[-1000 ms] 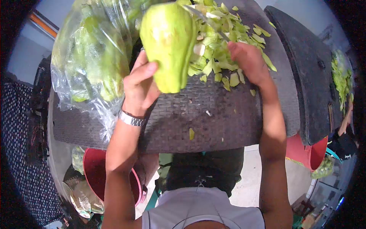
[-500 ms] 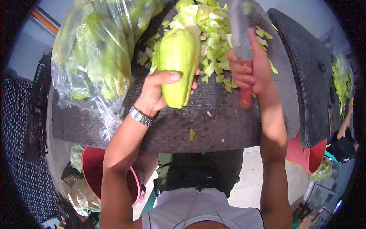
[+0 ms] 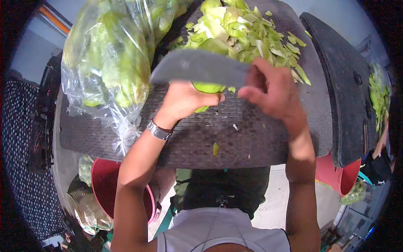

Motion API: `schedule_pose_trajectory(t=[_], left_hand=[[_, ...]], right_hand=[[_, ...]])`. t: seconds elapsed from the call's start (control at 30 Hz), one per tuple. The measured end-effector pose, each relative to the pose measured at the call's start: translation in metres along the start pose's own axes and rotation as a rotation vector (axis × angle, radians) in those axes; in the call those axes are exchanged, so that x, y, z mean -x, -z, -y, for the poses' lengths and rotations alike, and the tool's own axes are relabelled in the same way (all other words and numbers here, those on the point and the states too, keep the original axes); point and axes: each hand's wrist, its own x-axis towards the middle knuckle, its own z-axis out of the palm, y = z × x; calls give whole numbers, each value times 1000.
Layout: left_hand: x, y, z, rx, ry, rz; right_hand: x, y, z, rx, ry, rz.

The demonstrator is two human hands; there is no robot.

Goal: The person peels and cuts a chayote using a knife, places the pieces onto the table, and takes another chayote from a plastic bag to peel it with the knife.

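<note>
My left hand (image 3: 182, 101), with a metal watch at the wrist, is wrapped round a green papaya (image 3: 208, 87). The knife hides much of the papaya, which shows in part below the blade. My right hand (image 3: 270, 90) is closed on the reddish handle of a large knife (image 3: 197, 67). Its wide grey blade, a little blurred, points left and lies across the view above my left hand and the papaya. I cannot tell whether the blade touches the fruit. Behind it is a heap of pale green peelings (image 3: 260, 35).
A clear plastic bag of green papayas (image 3: 107, 59) lies on the left of the dark woven-textured table (image 3: 193, 145). A dark padded panel (image 3: 340, 84) stands at the right. Red buckets (image 3: 103, 185) are below the table, left and right.
The knife has swung from upright on the right to lying leftward over the papaya. My left hand has turned, and the papaya no longer stands upright in view.
</note>
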Motion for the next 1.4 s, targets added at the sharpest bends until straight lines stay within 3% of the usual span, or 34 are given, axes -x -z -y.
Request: schedule_pose_trajectory(t=[0.27,0.37,0.47,0.53,0.6,0.67,0.8,0.93,1.0,1.07,1.13,1.3,1.37,1.4], left_hand=[[8,-1,23,34,-118,-43],[10,-4,6,0,-26,-42],[10,-2,8,-182,-145,-55],[5,3,7,-233,-95,44],[4,3,1,-74,-16,64],[1,-2,-14,300,84,-1],[-1,1,-16,299,198,34],[11,-16,-7,9,44,-46],[0,-7,-11,-86,0,45],[-3,-4,-20,306,162,41],[-3,-2,-13,250,105,-19],[-3,-3,-21,176,84,58],[3,-5,-22,183,166,66],[4,-8,-18,190,92,62]], right_hand=[[3,-12,6,147,127,83],[4,-15,6,154,138,72],[4,-17,2,160,137,67],[1,-13,-8,163,135,75],[-3,0,-29,205,81,62],[-5,6,-37,223,32,60],[-3,-4,-24,204,12,47],[-2,-4,-17,148,95,82],[-4,6,-38,106,36,114],[-7,18,-56,133,-53,127],[-8,11,-48,170,-45,101],[-5,3,-29,170,21,58],[-9,6,-48,183,-163,17],[-15,15,-64,198,-248,-12]])
